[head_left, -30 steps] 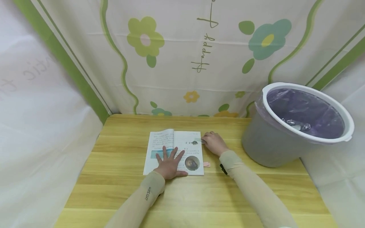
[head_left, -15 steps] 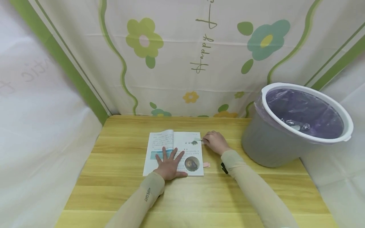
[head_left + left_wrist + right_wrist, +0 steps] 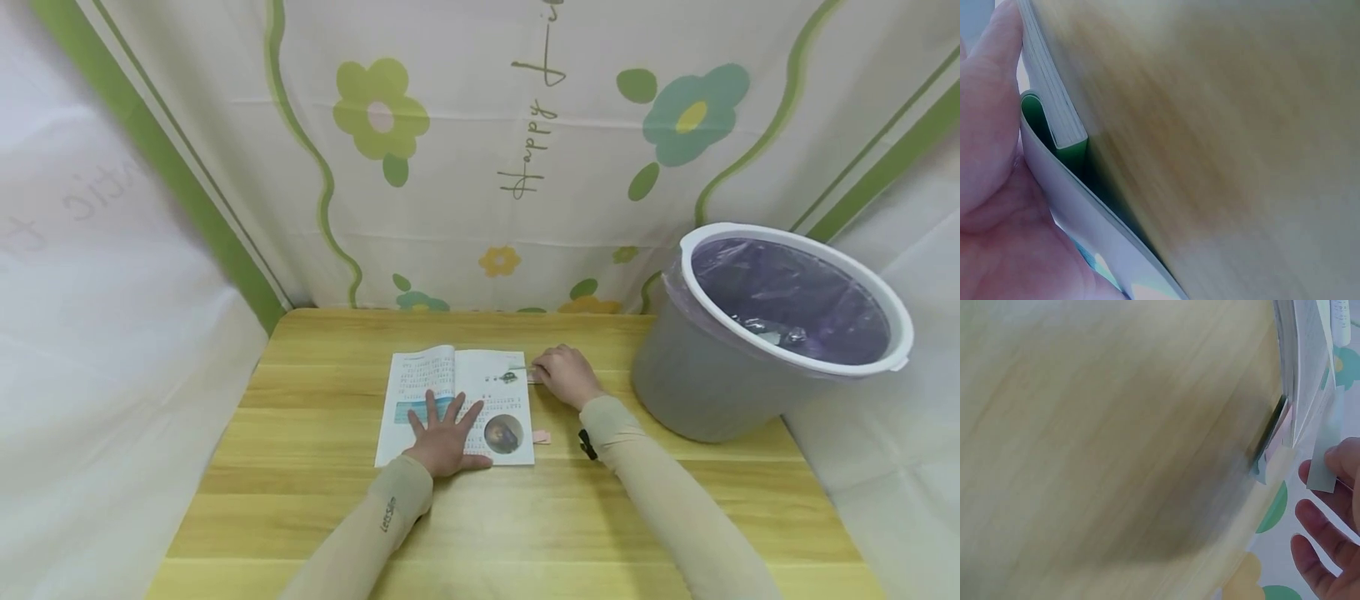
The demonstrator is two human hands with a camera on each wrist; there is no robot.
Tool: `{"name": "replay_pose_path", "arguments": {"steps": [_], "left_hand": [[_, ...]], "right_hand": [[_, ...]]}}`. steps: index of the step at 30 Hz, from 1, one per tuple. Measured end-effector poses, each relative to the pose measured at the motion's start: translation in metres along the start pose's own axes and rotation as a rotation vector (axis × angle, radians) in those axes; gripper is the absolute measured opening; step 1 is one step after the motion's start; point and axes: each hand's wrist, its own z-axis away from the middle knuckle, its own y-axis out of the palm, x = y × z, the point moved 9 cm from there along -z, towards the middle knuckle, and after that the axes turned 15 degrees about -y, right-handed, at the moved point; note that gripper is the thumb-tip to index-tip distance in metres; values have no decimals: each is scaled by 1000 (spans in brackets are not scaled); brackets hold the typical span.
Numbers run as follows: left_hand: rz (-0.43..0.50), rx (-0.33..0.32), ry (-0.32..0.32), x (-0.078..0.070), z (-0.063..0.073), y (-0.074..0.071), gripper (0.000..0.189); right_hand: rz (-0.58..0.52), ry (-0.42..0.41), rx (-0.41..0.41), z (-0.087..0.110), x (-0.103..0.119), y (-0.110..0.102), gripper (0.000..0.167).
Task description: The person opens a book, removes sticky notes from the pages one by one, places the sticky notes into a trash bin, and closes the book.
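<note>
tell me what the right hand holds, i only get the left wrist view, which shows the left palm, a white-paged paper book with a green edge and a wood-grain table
Observer: The right hand pinches a narrow, pale green paper strip between thumb and finger.
Operator: does any other strip stick out of the book
Observer: Yes, a pale pink paper strip juts from the right edge of the book, nearer the person than the right hand.
Operator: what stands further right
Observer: A round grey bin with a white rim and a purple liner.
</note>
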Motion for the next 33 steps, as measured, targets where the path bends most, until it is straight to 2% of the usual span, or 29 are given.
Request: {"name": "replay_pose_path", "arguments": {"steps": [15, 33], "left_hand": [[27, 17, 13, 2, 5, 1, 102], [29, 15, 17, 1, 9, 0, 100]], "right_hand": [[3, 6, -84, -4, 9, -20, 11], [-1, 52, -44, -1, 12, -28, 12]]}}
